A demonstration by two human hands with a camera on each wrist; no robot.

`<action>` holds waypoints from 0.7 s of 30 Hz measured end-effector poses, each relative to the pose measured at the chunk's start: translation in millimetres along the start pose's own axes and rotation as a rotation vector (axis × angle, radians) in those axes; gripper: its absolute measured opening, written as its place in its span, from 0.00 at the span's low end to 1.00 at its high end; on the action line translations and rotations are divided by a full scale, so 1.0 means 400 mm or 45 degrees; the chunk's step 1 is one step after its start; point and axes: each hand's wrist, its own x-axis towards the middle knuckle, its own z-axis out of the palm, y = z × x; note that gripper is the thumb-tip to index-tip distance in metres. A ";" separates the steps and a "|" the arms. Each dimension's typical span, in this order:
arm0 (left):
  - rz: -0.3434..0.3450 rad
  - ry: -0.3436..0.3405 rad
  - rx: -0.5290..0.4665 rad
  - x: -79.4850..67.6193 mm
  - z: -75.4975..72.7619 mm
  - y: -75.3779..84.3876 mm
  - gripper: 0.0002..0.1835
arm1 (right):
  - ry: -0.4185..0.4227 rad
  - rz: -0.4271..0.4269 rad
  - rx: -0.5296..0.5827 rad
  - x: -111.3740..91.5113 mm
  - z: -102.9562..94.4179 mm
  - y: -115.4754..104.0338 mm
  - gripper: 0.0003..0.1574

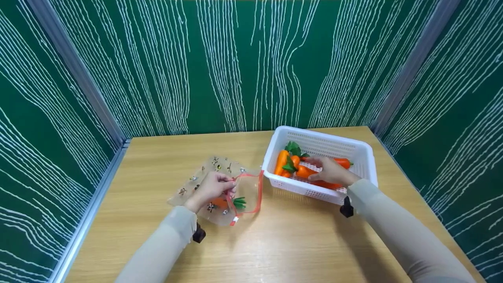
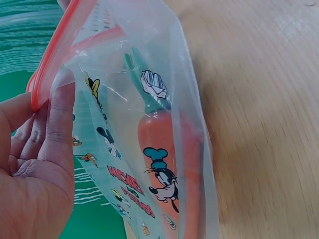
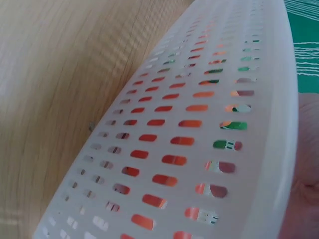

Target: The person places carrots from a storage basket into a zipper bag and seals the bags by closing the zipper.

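My left hand (image 1: 214, 188) pinches the red rim of a clear zip bag (image 2: 109, 144) printed with cartoon figures; the mouth of the bag gapes toward the right. Inside lies an orange toy carrot (image 2: 157, 134) with a green top, seen through the plastic. My right hand (image 1: 332, 171) is inside a white basket (image 1: 320, 135), thumb and fingers spread beside an orange vegetable (image 1: 304, 171). Whether the fingertips touch it is hard to tell. In the right wrist view the basket's slotted wall (image 3: 164, 124) hides most of that hand.
More orange vegetables, such as a long one (image 1: 281, 162) at the left, lie in the basket with green leaves (image 1: 292, 147). A red-orange one (image 1: 344, 162) sits toward its right. The wooden table (image 1: 275, 251) meets green panels (image 1: 251, 78) with white lines behind and at both sides.
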 end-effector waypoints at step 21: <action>-0.017 0.001 0.038 0.004 -0.002 -0.004 0.10 | -0.116 0.056 -0.159 0.038 0.011 0.038 0.44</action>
